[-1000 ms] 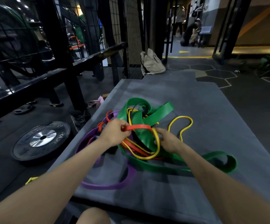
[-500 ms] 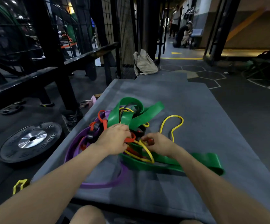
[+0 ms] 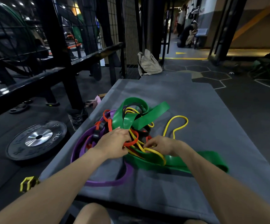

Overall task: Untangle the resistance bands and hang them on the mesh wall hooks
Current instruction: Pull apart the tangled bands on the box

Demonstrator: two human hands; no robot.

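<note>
Five or so colours of resistance bands (image 3: 131,126) are knotted into one heap on a grey mat (image 3: 203,110), and both hands are right in the middle of it. The left hand (image 3: 115,142) has its fingers curled around an orange band (image 3: 133,142), holding a small loop of it just above the pile, I'd guess to keep that strand apart from the rest. The right hand (image 3: 161,143) is pinching a thin yellow band (image 3: 153,152) with its fingertips where it crosses the wide green band (image 3: 179,160), probably hunting for which strand runs under which.

The purple band (image 3: 81,143) loops out toward the left edge of the mat and looks least tangled (it might be the easy one to free first). Another yellow loop (image 3: 178,125) lies flat on the far right of the heap, clear of both hands.

Nothing is hung yet. There's black mesh fencing (image 3: 86,29) beyond the mat on the left, but I can't make out any hooks on it. So this is early days, still at the sorting stage.
</note>
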